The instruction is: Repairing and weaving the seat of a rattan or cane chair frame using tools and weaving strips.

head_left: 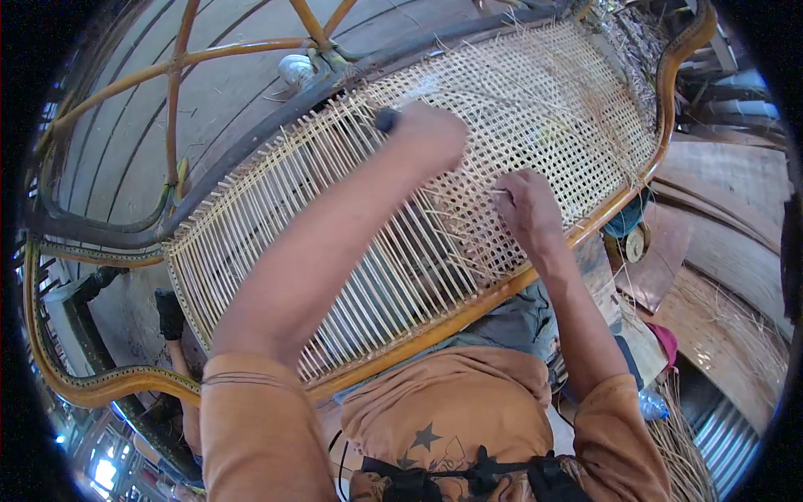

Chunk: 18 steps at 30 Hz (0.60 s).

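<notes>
A long chair panel with a curved wooden frame (416, 341) lies across in front of me. Its right side carries a closely woven cane mesh (569, 92), while the left side has spaced parallel cane strands (276, 205). My left hand (432, 138) is closed in a fist above the edge of the weave. From the fist sticks the end of a black handle (386, 120); the rest is hidden by the hand. My right hand (529, 207) is closed low over the mesh, thumb and fingers pinching what looks like a thin pale cane strand (500, 192).
Curved wooden rails (173, 105) rise beyond the panel at the far left. At right lie bent wooden sheets (728, 201), a plastic bottle (652, 405) and a bundle of loose cane (682, 435). Part of another person's limb (186, 376) shows at lower left.
</notes>
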{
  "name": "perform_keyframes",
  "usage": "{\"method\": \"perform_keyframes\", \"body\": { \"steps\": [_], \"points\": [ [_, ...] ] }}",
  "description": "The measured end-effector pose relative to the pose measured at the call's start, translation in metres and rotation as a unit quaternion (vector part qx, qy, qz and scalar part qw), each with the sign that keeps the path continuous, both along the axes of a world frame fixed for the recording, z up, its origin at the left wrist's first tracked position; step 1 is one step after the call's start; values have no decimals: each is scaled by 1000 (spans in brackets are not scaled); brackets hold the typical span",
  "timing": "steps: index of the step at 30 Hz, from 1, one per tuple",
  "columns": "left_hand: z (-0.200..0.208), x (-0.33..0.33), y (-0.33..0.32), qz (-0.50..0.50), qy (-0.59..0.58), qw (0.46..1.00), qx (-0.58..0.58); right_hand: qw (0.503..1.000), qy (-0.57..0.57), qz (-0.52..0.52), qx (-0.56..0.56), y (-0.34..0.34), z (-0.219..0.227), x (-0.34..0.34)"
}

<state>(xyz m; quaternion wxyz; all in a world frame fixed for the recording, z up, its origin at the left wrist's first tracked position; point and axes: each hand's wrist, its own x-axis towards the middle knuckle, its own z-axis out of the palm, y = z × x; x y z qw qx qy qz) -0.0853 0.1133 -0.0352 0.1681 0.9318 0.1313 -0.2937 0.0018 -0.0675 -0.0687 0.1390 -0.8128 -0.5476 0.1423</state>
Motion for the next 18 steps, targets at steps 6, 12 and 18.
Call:
{"method": "perform_keyframes", "body": {
  "steps": [6,12,18],
  "points": [
    [11,-27,20,115,41,992,27,996,43,16,-75,12,10,12],
    [5,-53,35,140,-2,988,62,992,59,14,-110,24,8,9],
    [0,-77,49,190,-31,976,99,993,90,35,-69,21,12,8]
  ]
}}
